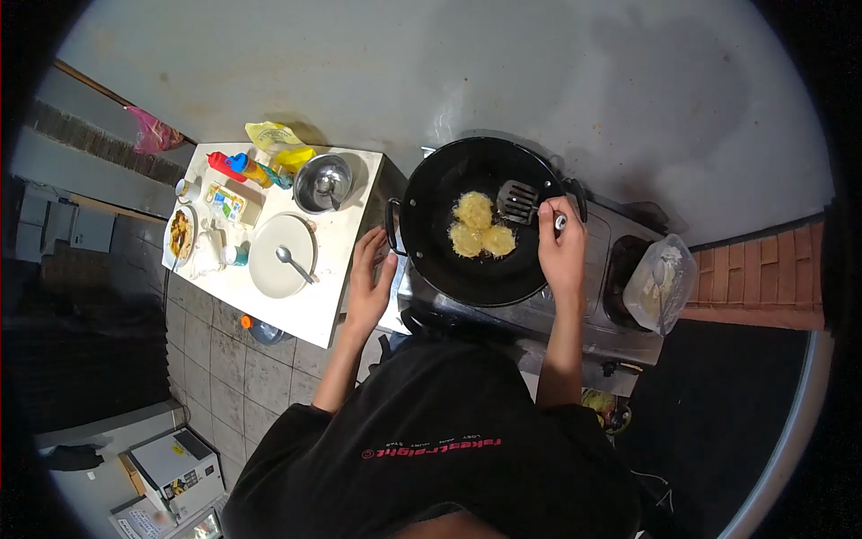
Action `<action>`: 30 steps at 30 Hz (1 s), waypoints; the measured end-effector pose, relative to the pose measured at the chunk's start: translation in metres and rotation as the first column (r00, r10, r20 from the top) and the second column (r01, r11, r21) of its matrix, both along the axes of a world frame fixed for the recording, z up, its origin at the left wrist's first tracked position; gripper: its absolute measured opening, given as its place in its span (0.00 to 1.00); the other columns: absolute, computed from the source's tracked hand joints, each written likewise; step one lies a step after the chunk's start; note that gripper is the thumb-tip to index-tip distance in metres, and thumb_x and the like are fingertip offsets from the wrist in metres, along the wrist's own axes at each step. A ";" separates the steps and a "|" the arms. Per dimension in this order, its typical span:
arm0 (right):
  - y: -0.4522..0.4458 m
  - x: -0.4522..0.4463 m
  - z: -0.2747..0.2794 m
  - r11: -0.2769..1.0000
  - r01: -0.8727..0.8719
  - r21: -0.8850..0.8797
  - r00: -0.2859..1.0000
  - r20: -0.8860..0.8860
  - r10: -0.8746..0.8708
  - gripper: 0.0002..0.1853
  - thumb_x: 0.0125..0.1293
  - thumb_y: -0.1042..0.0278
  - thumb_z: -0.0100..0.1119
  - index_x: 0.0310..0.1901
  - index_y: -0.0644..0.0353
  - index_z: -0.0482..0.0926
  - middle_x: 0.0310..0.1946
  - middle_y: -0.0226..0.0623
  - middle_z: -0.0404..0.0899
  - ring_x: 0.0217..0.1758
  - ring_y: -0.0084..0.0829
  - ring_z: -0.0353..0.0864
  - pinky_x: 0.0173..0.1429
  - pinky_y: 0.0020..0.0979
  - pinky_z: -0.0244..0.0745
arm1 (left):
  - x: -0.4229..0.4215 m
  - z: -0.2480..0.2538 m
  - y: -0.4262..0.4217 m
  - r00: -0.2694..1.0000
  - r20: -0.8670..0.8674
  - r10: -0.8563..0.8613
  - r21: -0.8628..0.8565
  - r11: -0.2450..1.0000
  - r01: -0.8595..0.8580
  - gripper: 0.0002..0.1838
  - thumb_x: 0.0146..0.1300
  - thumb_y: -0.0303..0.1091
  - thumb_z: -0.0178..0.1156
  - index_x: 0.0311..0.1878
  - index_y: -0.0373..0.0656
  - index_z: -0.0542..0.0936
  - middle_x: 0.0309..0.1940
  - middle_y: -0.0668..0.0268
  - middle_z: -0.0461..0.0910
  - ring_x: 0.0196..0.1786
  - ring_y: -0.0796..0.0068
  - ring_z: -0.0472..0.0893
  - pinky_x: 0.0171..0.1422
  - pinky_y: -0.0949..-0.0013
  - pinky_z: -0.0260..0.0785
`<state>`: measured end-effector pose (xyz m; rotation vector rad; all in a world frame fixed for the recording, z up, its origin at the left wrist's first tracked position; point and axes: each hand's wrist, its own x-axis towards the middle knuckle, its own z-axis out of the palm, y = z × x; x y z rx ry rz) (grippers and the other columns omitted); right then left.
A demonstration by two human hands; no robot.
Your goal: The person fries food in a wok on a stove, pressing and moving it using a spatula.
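Observation:
My right hand (562, 249) is closed around the handle of a slotted spatula (518, 201), whose blade hangs over the inside of a black wok (476, 292). Three pale yellow fritters (473, 210) lie together at the bottom of the wok, just left of the blade. Beside the wok's left loop handle (392, 225) is my left hand (369, 277), its fingers stretched out and holding nothing. Whether its fingertips touch that handle, I cannot tell.
The wok sits on a metal stove (593, 310). A plastic tub (660, 286) of pale batter stands at the right. On the white table (328, 314) at left are a plate (274, 278) with a spoon, a metal bowl (310, 193), sauce bottles (244, 167) and a plate of food (180, 235).

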<state>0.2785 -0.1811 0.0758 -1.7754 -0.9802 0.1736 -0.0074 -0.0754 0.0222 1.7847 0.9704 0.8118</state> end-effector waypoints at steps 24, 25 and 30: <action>-0.003 -0.012 -0.003 0.999 0.028 -0.035 0.999 -0.037 -0.029 0.10 0.78 0.67 0.55 0.42 0.67 0.75 0.33 0.41 0.76 0.34 0.32 0.73 0.44 0.33 0.71 | -0.004 0.025 -0.004 0.984 -0.136 -0.116 0.067 0.990 0.126 0.29 0.75 0.38 0.60 0.73 0.34 0.66 0.72 0.50 0.64 0.72 0.52 0.71 0.76 0.57 0.65; -0.003 -0.011 -0.007 0.999 0.029 -0.036 0.993 -0.114 -0.033 0.10 0.78 0.67 0.55 0.42 0.67 0.75 0.33 0.42 0.76 0.34 0.32 0.73 0.44 0.33 0.71 | -0.004 0.026 -0.006 0.980 -0.162 -0.119 0.081 0.988 0.133 0.29 0.75 0.37 0.59 0.74 0.37 0.66 0.73 0.51 0.64 0.72 0.54 0.71 0.76 0.56 0.64; -0.003 -0.009 -0.005 0.998 0.048 0.034 0.997 -0.069 -0.045 0.12 0.80 0.64 0.54 0.38 0.61 0.77 0.25 0.25 0.71 0.26 0.15 0.67 0.32 0.24 0.63 | -0.006 0.027 -0.007 0.978 -0.145 -0.153 -0.004 0.988 0.154 0.31 0.76 0.41 0.58 0.75 0.35 0.64 0.75 0.50 0.61 0.74 0.49 0.68 0.78 0.55 0.61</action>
